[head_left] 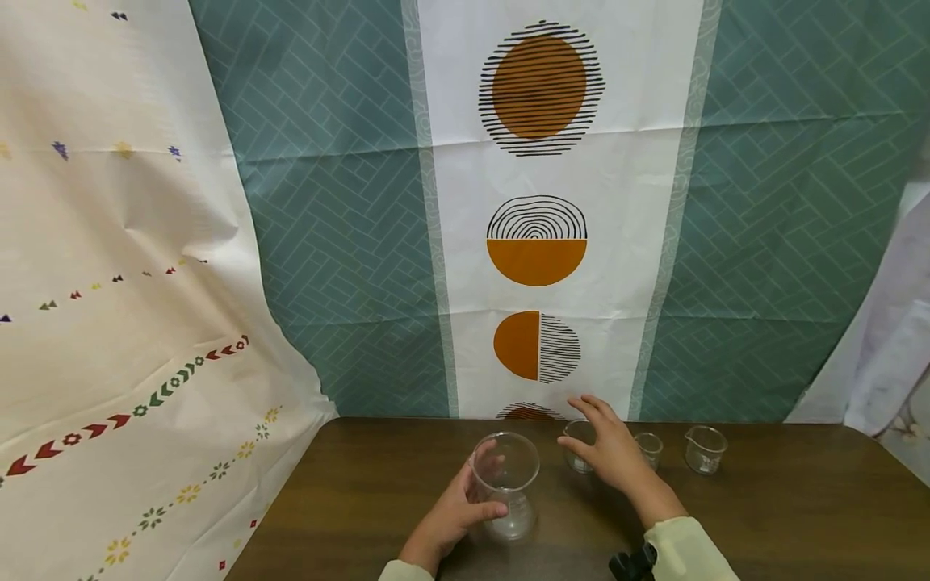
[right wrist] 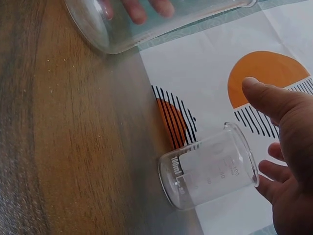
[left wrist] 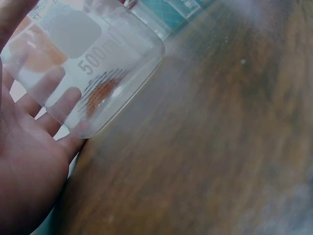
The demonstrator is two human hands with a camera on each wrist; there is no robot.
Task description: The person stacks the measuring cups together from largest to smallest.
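Wood-grain tbl, hands at rd glass bkrs

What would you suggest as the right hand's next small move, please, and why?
I would probably curl the right hand round the 100ml beaker: the hand is open close by it, thumb clear of the glass, so it has no grip yet, while the left hand holds the 500ml beaker.

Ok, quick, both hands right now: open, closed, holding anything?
Left hand: holding the 500 ml glass beaker.
Right hand: open near the 100 ml glass beaker, not gripping it.
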